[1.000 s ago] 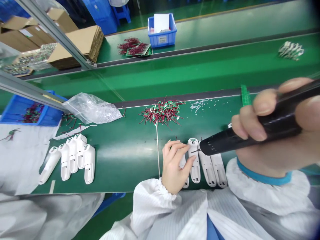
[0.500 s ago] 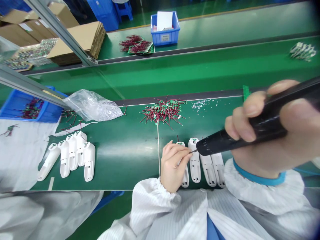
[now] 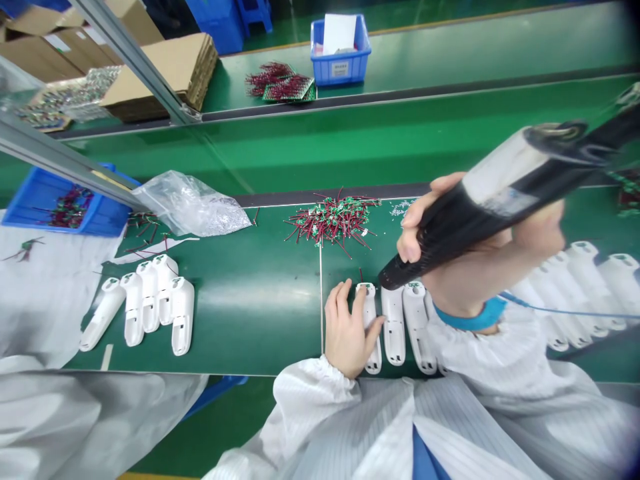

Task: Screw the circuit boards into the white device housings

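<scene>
My left hand [image 3: 347,333] lies with its fingers spread over the leftmost white plastic housing [image 3: 373,360] of a row in front of me, thumb crossing its middle. My right hand [image 3: 480,273] is wrapped round a black electric screwdriver [image 3: 457,227], which slants down to the left. Its nose covers the top end of the second white housing [image 3: 395,333]; the bit is hidden. To the right lies a third white housing [image 3: 419,333] with a small green board at its top, and my right forearm partly covers another beside it.
Beyond the housings sits a heap of small green boards with dark red wires [image 3: 337,219], beside scattered tiny white pieces [image 3: 400,208]. A clear plastic bag [image 3: 193,203], blue bin [image 3: 95,217] and several white housings [image 3: 183,320] are on the left. More housings [image 3: 590,287] stand right.
The screwdriver has tilted steeper, and its nose has shifted left and up to the second housing's top. My left fingers have come away from the bit and spread over the leftmost housing.
</scene>
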### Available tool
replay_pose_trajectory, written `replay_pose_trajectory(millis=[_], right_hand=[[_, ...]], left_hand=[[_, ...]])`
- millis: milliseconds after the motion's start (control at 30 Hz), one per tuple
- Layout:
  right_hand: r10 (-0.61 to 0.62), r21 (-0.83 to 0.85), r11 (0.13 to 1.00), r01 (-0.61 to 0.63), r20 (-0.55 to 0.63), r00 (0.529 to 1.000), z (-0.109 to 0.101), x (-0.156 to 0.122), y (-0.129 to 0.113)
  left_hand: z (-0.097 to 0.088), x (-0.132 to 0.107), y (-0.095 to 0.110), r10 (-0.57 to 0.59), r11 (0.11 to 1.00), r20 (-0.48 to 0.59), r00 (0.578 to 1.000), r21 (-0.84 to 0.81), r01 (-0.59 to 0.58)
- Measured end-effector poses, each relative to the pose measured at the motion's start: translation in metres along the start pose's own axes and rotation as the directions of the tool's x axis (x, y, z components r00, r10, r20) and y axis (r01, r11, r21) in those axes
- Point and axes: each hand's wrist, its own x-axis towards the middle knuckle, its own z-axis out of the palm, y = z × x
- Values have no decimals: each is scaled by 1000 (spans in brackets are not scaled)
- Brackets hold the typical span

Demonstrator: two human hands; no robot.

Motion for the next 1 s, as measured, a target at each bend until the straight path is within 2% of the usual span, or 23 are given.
replay_pose_trajectory(millis=[300,800,1000], right_hand=[[-14,36,999,16,-55,998,10,6,14],[72,41,997,-71,-4,997,16,4,21],[-23,-35,999,25,61,998,13,3,27]], left_hand=[[2,2,0,7,1000,32,999,16,-7],[3,2,1,-2,999,35,999,50,0],[2,2,1,-9,999,36,999,50,7]])
